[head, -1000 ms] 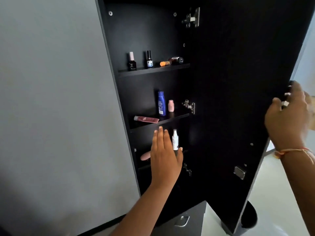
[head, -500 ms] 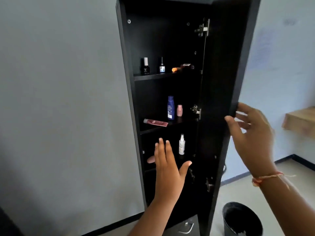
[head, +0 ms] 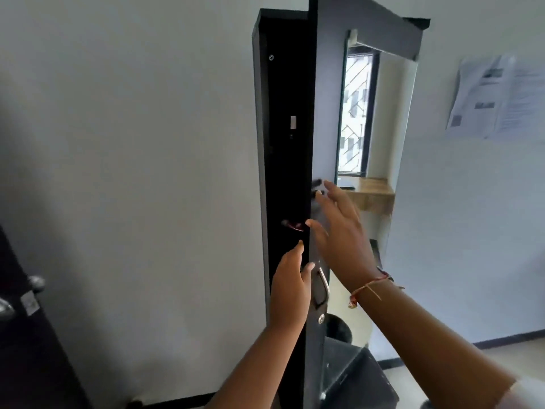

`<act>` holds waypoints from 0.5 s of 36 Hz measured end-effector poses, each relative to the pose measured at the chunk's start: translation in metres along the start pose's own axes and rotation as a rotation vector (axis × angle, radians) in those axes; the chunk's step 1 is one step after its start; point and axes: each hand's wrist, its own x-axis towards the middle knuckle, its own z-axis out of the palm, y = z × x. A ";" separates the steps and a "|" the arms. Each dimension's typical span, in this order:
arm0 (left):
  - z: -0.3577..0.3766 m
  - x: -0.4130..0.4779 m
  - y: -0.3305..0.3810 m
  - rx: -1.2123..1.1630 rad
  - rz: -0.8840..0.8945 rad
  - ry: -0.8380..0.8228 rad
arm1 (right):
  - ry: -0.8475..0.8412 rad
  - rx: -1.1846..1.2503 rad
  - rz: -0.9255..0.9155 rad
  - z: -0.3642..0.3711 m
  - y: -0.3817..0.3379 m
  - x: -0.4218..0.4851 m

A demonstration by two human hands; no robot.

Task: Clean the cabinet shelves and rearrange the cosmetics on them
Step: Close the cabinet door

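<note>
The upright door (head: 324, 113) was flanked by two spread grips: left grip (head: 290, 278) at its edge, right grip (head: 339, 231) against its front.

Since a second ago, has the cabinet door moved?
Yes. The cabinet door has swung closed toward the cabinet frame, leaving only a narrow gap.

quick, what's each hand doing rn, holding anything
Left hand: open, fingers straight at the edge of the cabinet door, holding nothing.
Right hand: open, fingers spread at the door's mirrored front.
</note>
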 end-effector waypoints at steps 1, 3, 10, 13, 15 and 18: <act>-0.001 0.005 -0.003 0.016 -0.011 0.007 | -0.001 -0.030 -0.034 0.007 0.001 0.004; -0.004 0.014 -0.010 0.058 -0.019 0.012 | 0.014 -0.043 -0.101 0.018 0.003 0.012; -0.010 0.050 -0.040 0.269 -0.037 0.057 | -0.013 -0.169 -0.256 0.050 0.013 0.039; -0.009 0.065 -0.049 0.265 -0.098 0.096 | -0.027 -0.203 -0.294 0.062 0.018 0.050; -0.009 0.075 -0.055 0.282 -0.132 0.106 | -0.043 -0.238 -0.336 0.071 0.023 0.059; -0.008 0.089 -0.064 0.314 -0.178 0.127 | -0.089 -0.295 -0.382 0.083 0.032 0.071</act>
